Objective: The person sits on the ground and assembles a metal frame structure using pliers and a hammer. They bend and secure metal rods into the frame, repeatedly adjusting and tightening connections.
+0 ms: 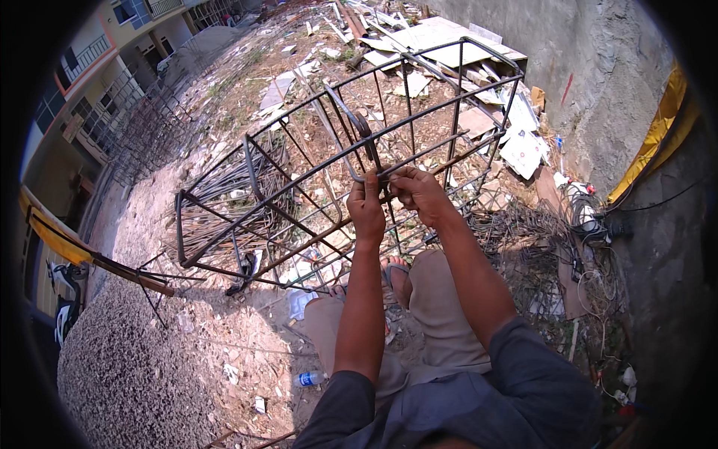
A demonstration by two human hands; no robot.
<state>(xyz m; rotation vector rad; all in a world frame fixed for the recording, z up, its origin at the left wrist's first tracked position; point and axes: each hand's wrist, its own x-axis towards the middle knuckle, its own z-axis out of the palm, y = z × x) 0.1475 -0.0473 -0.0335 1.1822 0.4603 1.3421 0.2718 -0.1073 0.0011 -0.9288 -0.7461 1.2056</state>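
A long cage of steel rebar [299, 173] stretches across in front of me, its bars joined by bent stirrups. My left hand [368, 212] is closed at the near middle of the cage, thumb up, round the lower corner of a rebar stirrup [342, 150]. Right beside it, my right hand [420, 196] is pinched against the same joint; whatever lies between its fingertips is too small and hidden to make out. Just above both hands, several dark bent bars [364, 129] bunch together at the cage's long bar.
Loose rods [250, 187] lie beneath the cage's left part. Gravel [134, 367] is heaped at lower left, near a plastic bottle [309, 379]. Broken white boards [441, 41] pile up at the back. A concrete wall [591, 82] runs along the right, beside tangled wire [523, 232].
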